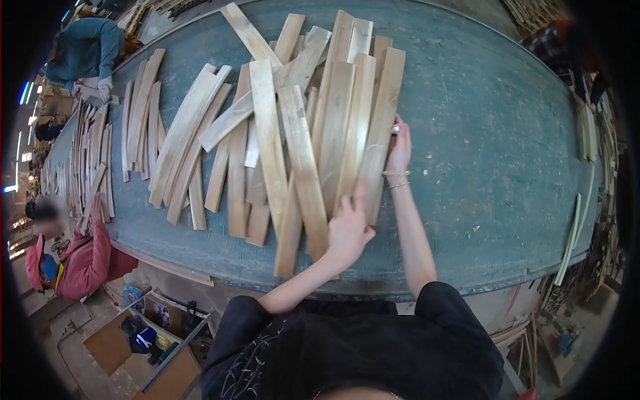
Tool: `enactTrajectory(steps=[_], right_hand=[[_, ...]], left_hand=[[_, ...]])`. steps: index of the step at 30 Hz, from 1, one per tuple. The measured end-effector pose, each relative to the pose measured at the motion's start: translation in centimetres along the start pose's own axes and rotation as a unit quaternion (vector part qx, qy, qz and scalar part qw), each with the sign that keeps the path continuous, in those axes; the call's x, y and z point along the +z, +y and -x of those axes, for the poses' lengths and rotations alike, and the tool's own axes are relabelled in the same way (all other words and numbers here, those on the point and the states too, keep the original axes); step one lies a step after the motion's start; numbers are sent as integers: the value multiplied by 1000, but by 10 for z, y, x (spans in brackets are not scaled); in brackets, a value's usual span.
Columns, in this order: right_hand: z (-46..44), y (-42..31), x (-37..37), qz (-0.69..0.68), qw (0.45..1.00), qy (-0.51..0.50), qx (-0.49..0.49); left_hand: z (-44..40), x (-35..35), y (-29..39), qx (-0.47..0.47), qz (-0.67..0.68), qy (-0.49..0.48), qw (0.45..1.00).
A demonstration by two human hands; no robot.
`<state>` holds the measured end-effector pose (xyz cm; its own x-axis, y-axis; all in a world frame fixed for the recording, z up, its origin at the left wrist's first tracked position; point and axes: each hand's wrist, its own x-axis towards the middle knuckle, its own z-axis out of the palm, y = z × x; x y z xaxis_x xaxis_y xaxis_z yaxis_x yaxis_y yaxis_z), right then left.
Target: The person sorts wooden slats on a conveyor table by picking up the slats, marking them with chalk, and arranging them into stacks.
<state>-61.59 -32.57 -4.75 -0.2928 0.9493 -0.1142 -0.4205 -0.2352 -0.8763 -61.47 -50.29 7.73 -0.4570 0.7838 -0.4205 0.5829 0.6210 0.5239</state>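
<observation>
Hands (pixel 373 187) at pile's (pixel 343 127) right edge, bare tabletop (pixel 493 167) beyond

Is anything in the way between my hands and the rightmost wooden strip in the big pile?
Nothing visible. Your right hand is already at the right edge of the rightmost strip, and your left hand is by its near end, with no other strip standing between.

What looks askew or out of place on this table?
The farthest wooden slat in the central pile juts out slantwise, unlike most others. Small pale bits litter the tabletop beside the right hand. No damage is clear.
</observation>
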Motion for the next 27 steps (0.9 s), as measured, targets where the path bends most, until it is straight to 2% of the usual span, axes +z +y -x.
enactTrajectory(steps=[2,4,6,8,10,11,12,13,14,15,17,18,20,22,25,27], right_hand=[[28,10,44,-54,998,-7,32],[51,30,81,44,999,-6,4],[58,59,110,74,997,-12,-23],[59,82,121,42,997,-58,10],[52,88,123,89,982,-165,16],[49,83,120,118,977,-179,10],[51,63,122,115,976,-183,2],[55,41,117,137,973,-183,-14],[63,13,112,158,970,-181,-27],[70,-14,101,141,977,-163,-2],[83,-53,60,142,982,-123,11],[88,-69,34,159,982,-102,-3],[102,-100,-15,111,992,-63,1],[115,-127,-66,114,993,-29,17],[131,-157,-123,159,987,1,24],[146,-173,-142,194,981,19,10]], left_hand=[[12,-15,-36,-15,-22,41,999],[24,-29,-70,-31,-45,80,995],[32,-44,-98,-67,-63,97,991],[35,-46,-117,-91,-94,117,985],[35,-51,-135,-15,-90,186,978],[36,-54,-137,-32,-33,138,989],[39,-61,-136,-27,-34,146,988],[43,-64,-134,-6,91,144,985],[47,-68,-129,17,213,135,967],[48,-68,-124,23,214,135,967],[46,-61,-106,105,170,226,953],[42,-59,-92,114,173,226,952],[22,-65,-49,121,167,251,946],[-14,-72,5,168,200,269,927],[-61,-80,80,146,224,233,935],[-68,-81,110,132,45,163,977]])
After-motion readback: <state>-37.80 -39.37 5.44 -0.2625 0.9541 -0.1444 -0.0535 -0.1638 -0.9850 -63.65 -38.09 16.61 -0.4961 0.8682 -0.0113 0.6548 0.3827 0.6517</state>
